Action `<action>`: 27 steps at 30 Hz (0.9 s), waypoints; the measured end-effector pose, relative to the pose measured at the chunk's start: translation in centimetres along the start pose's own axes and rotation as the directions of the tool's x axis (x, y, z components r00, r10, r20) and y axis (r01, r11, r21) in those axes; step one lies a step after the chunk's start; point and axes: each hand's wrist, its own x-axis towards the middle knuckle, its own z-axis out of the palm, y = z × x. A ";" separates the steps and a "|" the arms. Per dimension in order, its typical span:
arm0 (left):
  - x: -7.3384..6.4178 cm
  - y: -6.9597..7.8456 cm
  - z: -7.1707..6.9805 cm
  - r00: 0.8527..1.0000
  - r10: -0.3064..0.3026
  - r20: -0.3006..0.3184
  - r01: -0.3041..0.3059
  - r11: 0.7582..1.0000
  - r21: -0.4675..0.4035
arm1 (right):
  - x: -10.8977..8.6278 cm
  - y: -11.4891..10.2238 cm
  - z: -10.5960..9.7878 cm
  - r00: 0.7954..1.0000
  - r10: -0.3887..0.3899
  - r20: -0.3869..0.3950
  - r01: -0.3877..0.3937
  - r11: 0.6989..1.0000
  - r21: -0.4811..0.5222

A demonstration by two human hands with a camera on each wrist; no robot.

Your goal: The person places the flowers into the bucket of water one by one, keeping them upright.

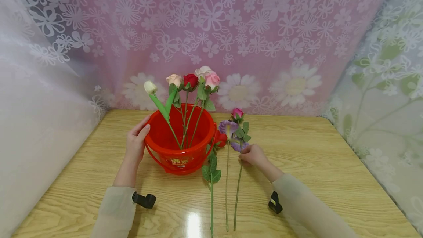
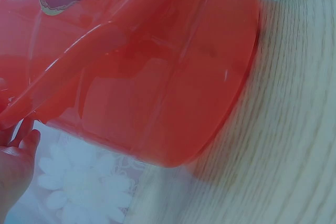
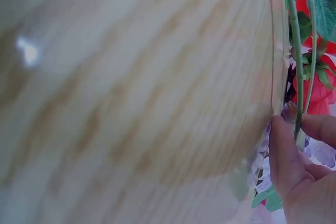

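Observation:
A red plastic bucket [image 1: 185, 161] stands left of the middle of the table, its handle hanging down in front. My left hand [image 1: 134, 144] holds its left rim; the left wrist view shows the fingers [image 2: 26, 135] by the handle's end. Inside lean a white tulip [image 1: 150, 87] and peach, red, white and pink roses. My right hand [image 1: 253, 156] pinches the stem [image 3: 298, 77] of a magenta rose [image 1: 237, 114], just below its leaves. Close beside this stem lies a purple iris [image 1: 228, 127], then a red rose [image 1: 220, 139] against the bucket's right side.
The wooden table [image 1: 297, 150] has a floral curtain [image 1: 211, 28] behind it and more patterned sheeting at both sides. The long stems of the loose flowers run toward the front edge. A black wrist camera [image 1: 144, 200] sits on each sleeve.

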 end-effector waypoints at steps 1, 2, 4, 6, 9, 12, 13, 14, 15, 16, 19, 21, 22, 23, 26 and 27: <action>0.0 0.0 0.0 1.000 -0.002 0.000 0.002 1.000 0.000 | 0.0 0.0 0.0 1.000 0.011 0.003 -0.011 1.000 0.023; 0.0 0.0 0.0 1.000 -0.006 0.000 0.006 1.000 0.001 | 0.0 0.0 0.1 1.000 0.020 0.005 -0.020 0.999 0.047; 0.0 0.0 0.0 1.000 -0.010 0.000 0.010 1.000 0.000 | 0.0 0.1 0.1 0.999 0.038 0.009 -0.038 0.995 0.095; 0.0 0.0 -0.1 1.000 -0.014 -0.002 0.014 1.000 -0.005 | 0.0 0.1 0.1 0.999 0.049 0.015 -0.050 0.989 0.138; 0.0 0.0 -0.2 1.000 -0.012 0.001 0.012 1.000 -0.013 | -0.1 -0.1 -0.1 0.998 0.057 0.029 -0.061 0.977 0.206; -0.1 -0.1 -0.2 1.000 -0.009 0.007 0.009 1.000 -0.026 | -0.2 -0.1 -0.2 0.998 0.046 0.042 -0.055 0.968 0.246; -0.1 -0.1 -0.2 1.000 -0.006 0.009 0.006 1.000 -0.029 | -0.3 -0.1 -0.3 0.998 0.047 0.044 -0.057 0.964 0.259; -0.1 -0.1 -0.2 1.000 -0.004 0.010 0.004 0.999 -0.032 | -0.3 -0.1 -0.4 0.998 0.047 0.046 -0.057 0.961 0.269; -0.1 -0.1 -0.2 1.000 -0.002 0.009 0.003 0.999 -0.035 | -0.4 -0.1 -0.4 0.998 0.040 0.050 -0.053 0.959 0.280; -0.1 -0.2 -0.2 1.000 -0.001 0.007 0.001 0.999 -0.037 | -0.5 -0.1 -0.5 0.998 0.045 0.054 -0.059 0.953 0.296; -0.1 -0.1 -0.2 1.000 -0.001 -0.002 0.001 0.999 -0.033 | -0.8 -0.2 -0.7 0.997 0.061 0.056 -0.076 0.939 0.337; -0.1 -0.1 -0.2 1.000 -0.005 -0.002 0.005 0.999 -0.035 | -0.9 -0.3 -0.9 0.996 0.065 0.057 -0.081 0.932 0.352; -0.1 -0.1 -0.2 1.000 -0.007 0.000 0.007 0.999 -0.035 | -1.0 -0.4 -1.0 0.996 0.074 0.052 -0.088 0.926 0.366; -0.1 -0.1 -0.1 1.000 -0.008 0.003 0.008 0.999 -0.036 | -1.0 -0.4 -1.1 0.996 0.073 0.052 -0.087 0.921 0.378; 0.0 -0.1 -0.1 1.000 -0.003 0.010 0.003 0.999 -0.038 | -1.3 -0.6 -1.4 0.996 0.067 0.056 -0.084 0.903 0.422; 0.0 -0.1 -0.1 1.000 0.001 0.013 0.000 0.999 -0.040 | -1.4 -0.6 -1.5 0.996 0.064 0.058 -0.083 0.893 0.442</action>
